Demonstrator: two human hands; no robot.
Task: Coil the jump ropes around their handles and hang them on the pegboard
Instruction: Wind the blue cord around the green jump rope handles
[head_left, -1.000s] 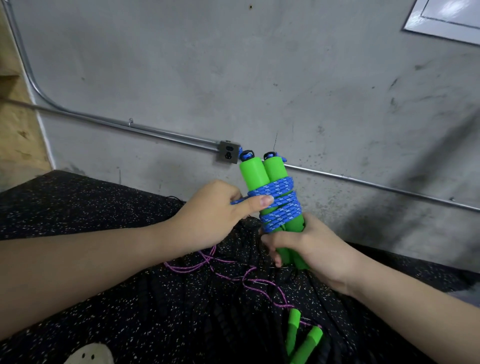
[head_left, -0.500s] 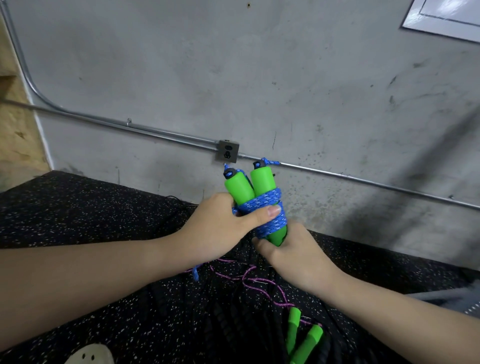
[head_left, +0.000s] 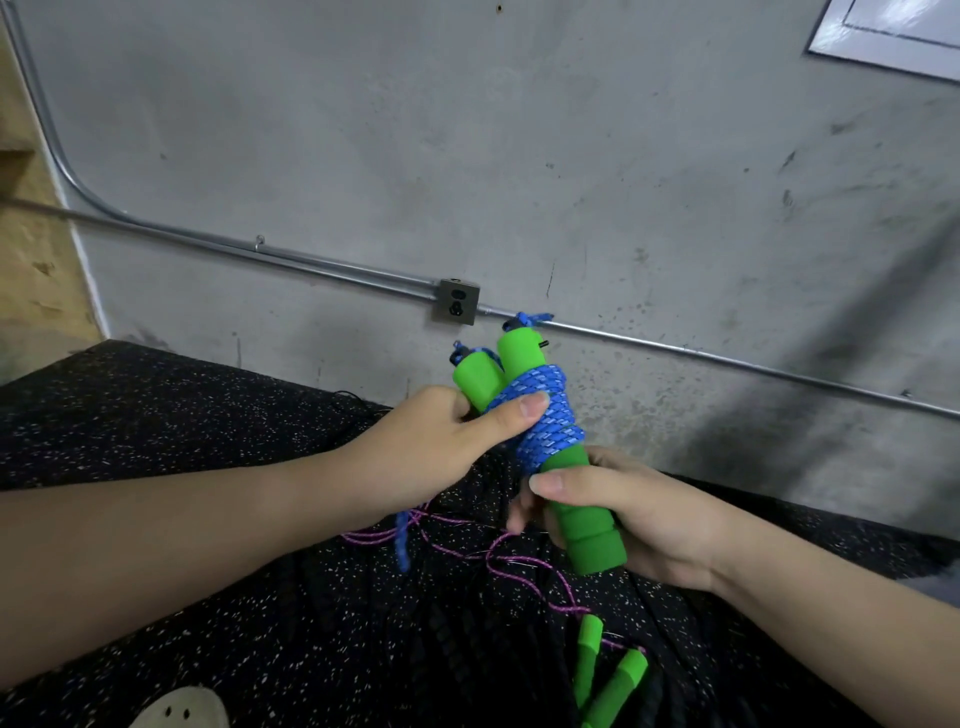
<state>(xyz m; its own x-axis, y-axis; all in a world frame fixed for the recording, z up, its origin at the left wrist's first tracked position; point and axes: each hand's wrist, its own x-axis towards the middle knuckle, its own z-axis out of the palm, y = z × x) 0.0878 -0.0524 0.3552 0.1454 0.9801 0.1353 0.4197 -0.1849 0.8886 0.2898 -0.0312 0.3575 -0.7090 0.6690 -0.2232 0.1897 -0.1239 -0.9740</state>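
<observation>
Right hand (head_left: 639, 514), grip curled round the lower ends of two green foam handles (head_left: 566, 467), thumb laid across the front. Blue braided jump rope (head_left: 545, 415) coiled in several turns about the pair just above this grip; upper handle ends splayed apart, black caps uppermost. Left hand (head_left: 426, 452), grip closed round the upper part of the left handle, thumb pressed on the coil; loose blue rope end (head_left: 402, 540) hanging below this grip. Below both grips, on the black speckled floor mat (head_left: 208, 597): a purple jump rope (head_left: 498, 561), loose and uncoiled, with its two green handles (head_left: 605, 670) lying near the right forearm. Behind the grips, grey concrete wall (head_left: 519, 156) carrying a metal conduit (head_left: 727, 358) and outlet box (head_left: 457, 301).
</observation>
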